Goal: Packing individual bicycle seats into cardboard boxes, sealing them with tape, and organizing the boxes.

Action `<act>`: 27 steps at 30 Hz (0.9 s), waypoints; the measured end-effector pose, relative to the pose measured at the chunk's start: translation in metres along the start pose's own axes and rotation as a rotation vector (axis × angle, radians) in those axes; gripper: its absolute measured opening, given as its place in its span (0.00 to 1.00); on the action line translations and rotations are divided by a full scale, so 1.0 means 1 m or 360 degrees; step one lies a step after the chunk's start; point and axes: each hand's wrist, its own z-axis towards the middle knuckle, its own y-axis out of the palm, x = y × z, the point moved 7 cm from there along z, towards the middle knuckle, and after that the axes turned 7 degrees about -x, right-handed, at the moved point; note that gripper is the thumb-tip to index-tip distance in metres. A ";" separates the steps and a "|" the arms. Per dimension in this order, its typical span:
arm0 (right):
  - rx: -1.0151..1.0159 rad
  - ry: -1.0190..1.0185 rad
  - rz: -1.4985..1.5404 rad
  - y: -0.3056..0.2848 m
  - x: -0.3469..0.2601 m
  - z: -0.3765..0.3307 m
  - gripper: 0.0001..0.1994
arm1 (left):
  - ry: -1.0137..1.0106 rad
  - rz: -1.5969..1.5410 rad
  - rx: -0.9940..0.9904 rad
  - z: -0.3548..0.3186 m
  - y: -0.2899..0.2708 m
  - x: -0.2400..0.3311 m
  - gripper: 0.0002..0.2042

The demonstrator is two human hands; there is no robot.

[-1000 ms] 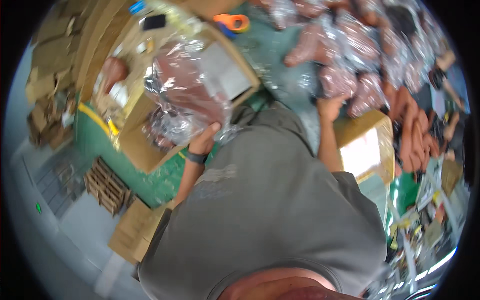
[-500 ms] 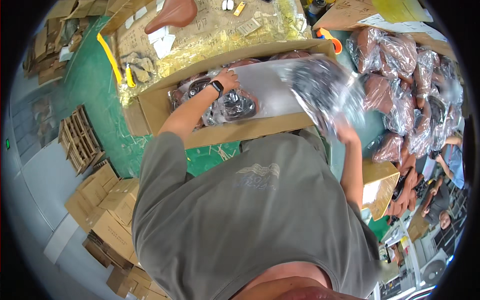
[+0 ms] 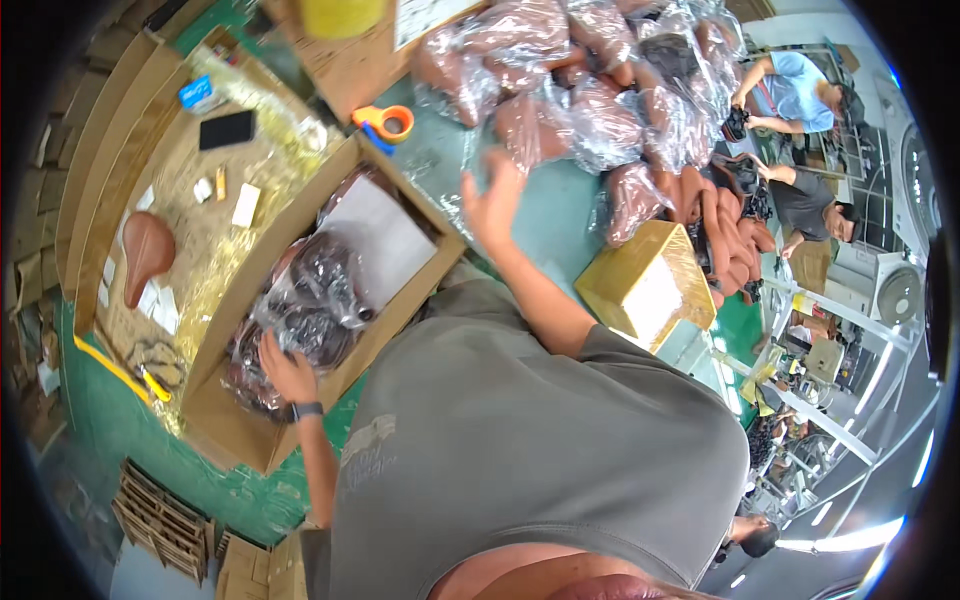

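My left hand [image 3: 288, 370] lies with its fingers stretched out on plastic-wrapped bicycle saddles [image 3: 325, 275] inside a long open carton [image 3: 222, 395]. Their black undersides show through the clear wrap. A pale sheet [image 3: 385, 245] covers the carton's right end, with more wrapped saddles partly hidden beneath it. Over the table to the right of the carton, my right hand [image 3: 492, 200] is raised, slightly blurred, with its fingers apart and nothing in it. Just beyond it is a pile of brown saddles in clear plastic [image 3: 600, 135].
A bare brown saddle [image 3: 148, 250], a phone [image 3: 227, 130] and a yellow cutter [image 3: 156, 386] lie on the cardboard-covered surface at left. Orange tape [image 3: 396, 123] sits by the carton's far corner. A yellowish box [image 3: 630, 270] stands right of my forearm. Co-workers [image 3: 800, 95] are at far right.
My right hand has let go of the blurred wrapped saddle and moved toward the pile. Wrapped saddles now lie side by side on the sheet's left part. The view has turned right.
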 end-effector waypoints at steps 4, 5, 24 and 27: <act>0.0069 0.1254 -0.0146 0.050 0.260 -0.007 0.61 | 0.0153 -0.1236 -0.0102 0.042 -0.041 0.227 0.32; -0.0265 0.1530 0.0249 0.075 0.306 -0.018 0.69 | 0.0241 -0.1485 -0.0269 0.059 -0.023 0.287 0.32; -0.0602 0.1885 -0.1041 -0.151 0.462 -0.028 0.72 | -0.1029 -0.3054 -0.2254 0.022 0.086 0.482 0.30; -0.0219 0.1753 -0.0795 -0.143 0.497 -0.069 0.68 | -0.0133 -0.1808 -0.2061 0.014 0.076 0.422 0.49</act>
